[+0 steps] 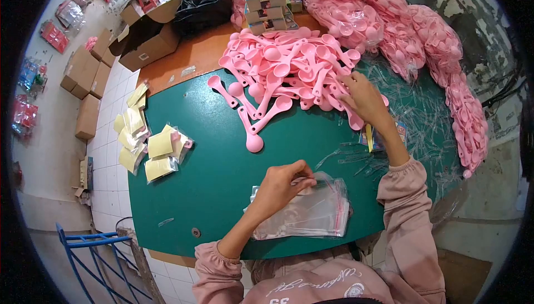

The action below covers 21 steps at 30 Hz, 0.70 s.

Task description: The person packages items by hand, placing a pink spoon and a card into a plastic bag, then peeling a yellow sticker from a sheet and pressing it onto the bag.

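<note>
My left hand is closed in a pinch at the top edge of a stack of clear plastic bags, near the table's front edge. Its fingertips grip the mouth of the uppermost plastic bag. Farther off, my right hand reaches into the right side of a heap of pink plastic scoops. Thumb and forefinger are apart among the scoops there, and none is plainly gripped. Several scoops lie loose at the heap's near left, one pink scoop closest to me.
Packed bags with yellow cards lie at the left of the green table. Clear plastic strips litter the right side. Bulging bags of pink scoops, stacked card bundles and an open carton stand behind.
</note>
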Each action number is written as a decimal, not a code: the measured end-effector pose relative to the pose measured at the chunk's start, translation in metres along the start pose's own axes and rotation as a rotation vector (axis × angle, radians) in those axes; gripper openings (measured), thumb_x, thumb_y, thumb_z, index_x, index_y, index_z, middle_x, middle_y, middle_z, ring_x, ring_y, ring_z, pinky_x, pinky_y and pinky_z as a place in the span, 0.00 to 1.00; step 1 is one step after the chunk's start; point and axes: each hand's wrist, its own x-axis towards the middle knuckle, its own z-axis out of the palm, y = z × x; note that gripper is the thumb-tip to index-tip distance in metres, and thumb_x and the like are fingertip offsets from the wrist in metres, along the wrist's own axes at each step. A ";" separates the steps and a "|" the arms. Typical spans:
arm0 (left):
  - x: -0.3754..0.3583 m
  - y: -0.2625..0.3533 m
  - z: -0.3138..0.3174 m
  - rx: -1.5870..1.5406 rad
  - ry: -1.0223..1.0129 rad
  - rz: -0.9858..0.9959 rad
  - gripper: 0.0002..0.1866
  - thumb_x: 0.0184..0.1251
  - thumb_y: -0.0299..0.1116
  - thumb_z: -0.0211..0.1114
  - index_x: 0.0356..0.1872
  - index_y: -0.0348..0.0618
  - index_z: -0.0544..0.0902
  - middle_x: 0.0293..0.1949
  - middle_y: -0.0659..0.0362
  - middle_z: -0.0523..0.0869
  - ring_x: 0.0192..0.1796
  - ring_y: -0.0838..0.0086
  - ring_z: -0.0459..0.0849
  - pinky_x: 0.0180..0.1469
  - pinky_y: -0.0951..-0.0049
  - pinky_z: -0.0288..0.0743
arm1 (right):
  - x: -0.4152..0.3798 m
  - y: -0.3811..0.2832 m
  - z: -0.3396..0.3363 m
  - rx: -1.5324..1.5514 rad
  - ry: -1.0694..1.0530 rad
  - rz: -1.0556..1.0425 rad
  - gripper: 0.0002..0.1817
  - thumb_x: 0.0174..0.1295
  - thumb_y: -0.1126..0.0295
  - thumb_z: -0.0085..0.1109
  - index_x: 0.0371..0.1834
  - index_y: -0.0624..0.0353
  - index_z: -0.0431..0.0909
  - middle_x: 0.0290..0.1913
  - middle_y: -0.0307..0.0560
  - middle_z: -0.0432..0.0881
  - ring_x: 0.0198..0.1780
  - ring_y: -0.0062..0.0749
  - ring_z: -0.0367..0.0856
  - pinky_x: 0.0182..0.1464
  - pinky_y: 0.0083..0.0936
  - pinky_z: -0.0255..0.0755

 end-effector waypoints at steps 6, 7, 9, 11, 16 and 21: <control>0.001 0.005 -0.015 0.251 -0.001 0.075 0.08 0.53 0.28 0.67 0.32 0.36 0.79 0.30 0.57 0.83 0.33 0.74 0.83 0.35 0.76 0.76 | 0.000 -0.007 0.011 -0.090 0.035 0.069 0.20 0.49 0.67 0.60 0.46 0.62 0.71 0.38 0.54 0.74 0.42 0.49 0.74 0.43 0.39 0.69; 0.002 0.006 -0.016 0.212 -0.048 -0.003 0.08 0.53 0.28 0.66 0.31 0.36 0.79 0.30 0.57 0.83 0.31 0.71 0.83 0.34 0.75 0.76 | 0.000 -0.008 0.012 -0.087 0.039 0.141 0.20 0.49 0.68 0.59 0.47 0.62 0.72 0.37 0.54 0.76 0.41 0.49 0.75 0.43 0.38 0.69; 0.000 0.003 -0.012 0.017 0.006 -0.090 0.07 0.54 0.29 0.66 0.31 0.37 0.80 0.28 0.58 0.82 0.29 0.72 0.81 0.33 0.75 0.75 | 0.003 -0.003 0.011 0.024 0.051 0.160 0.19 0.50 0.69 0.58 0.45 0.64 0.73 0.35 0.56 0.77 0.39 0.50 0.76 0.42 0.38 0.70; 0.000 -0.002 -0.012 -0.178 0.064 -0.176 0.06 0.54 0.29 0.66 0.32 0.39 0.81 0.26 0.59 0.82 0.26 0.72 0.80 0.32 0.75 0.75 | 0.005 0.003 0.009 0.137 0.063 0.175 0.17 0.51 0.69 0.57 0.43 0.66 0.74 0.33 0.58 0.78 0.37 0.51 0.77 0.40 0.37 0.71; 0.001 -0.006 -0.018 0.094 0.099 0.115 0.09 0.54 0.27 0.66 0.37 0.45 0.84 0.29 0.61 0.79 0.34 0.76 0.78 0.38 0.78 0.73 | -0.001 -0.012 -0.027 0.132 0.167 0.396 0.14 0.53 0.69 0.55 0.42 0.62 0.77 0.38 0.58 0.79 0.38 0.51 0.78 0.41 0.38 0.70; 0.002 -0.004 -0.026 0.107 -0.025 0.082 0.08 0.57 0.25 0.61 0.37 0.45 0.83 0.32 0.58 0.78 0.32 0.74 0.78 0.36 0.78 0.73 | -0.019 -0.056 -0.054 -0.015 0.391 0.152 0.10 0.57 0.73 0.50 0.40 0.61 0.76 0.36 0.53 0.79 0.33 0.48 0.76 0.37 0.36 0.70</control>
